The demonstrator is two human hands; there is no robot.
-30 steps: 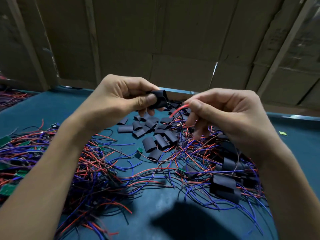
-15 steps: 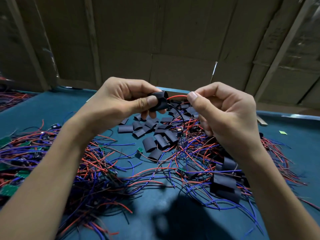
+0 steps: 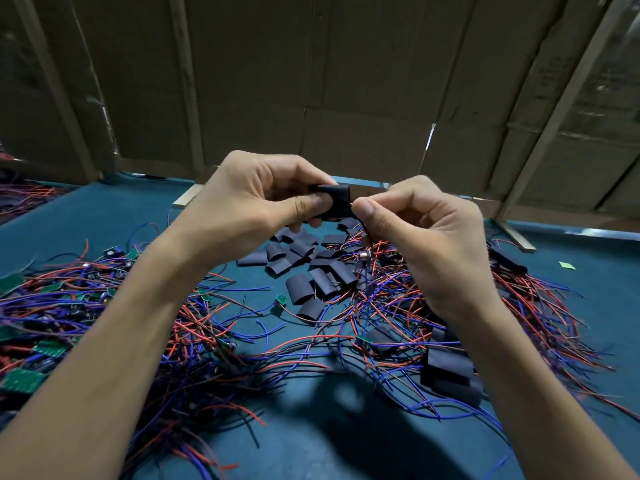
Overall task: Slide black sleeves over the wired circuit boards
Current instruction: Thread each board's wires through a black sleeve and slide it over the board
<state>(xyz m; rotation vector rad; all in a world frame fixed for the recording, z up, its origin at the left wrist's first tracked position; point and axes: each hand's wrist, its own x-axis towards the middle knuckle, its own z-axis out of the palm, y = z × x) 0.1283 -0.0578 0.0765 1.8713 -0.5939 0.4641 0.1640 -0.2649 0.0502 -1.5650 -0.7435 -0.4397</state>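
Both hands now meet above surface centre: left hand (image 3: 256,202) grip pinches black sleeve (image 3: 337,201); right hand (image 3: 426,233), apart 0.5 s ago, pinches wires at sleeve mouth. Prob. feeding board in; board unseen.

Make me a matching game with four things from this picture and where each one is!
Things:
1. black sleeve
2. pile of loose sleeves
3. green boards
4. cardboard wall

Places:
A. at the far left, among tangled wires
B. standing behind the table
C. pinched in the left hand, close to the right hand
D. lying on the table, under the hands

Pairs: 1-C, 2-D, 3-A, 4-B
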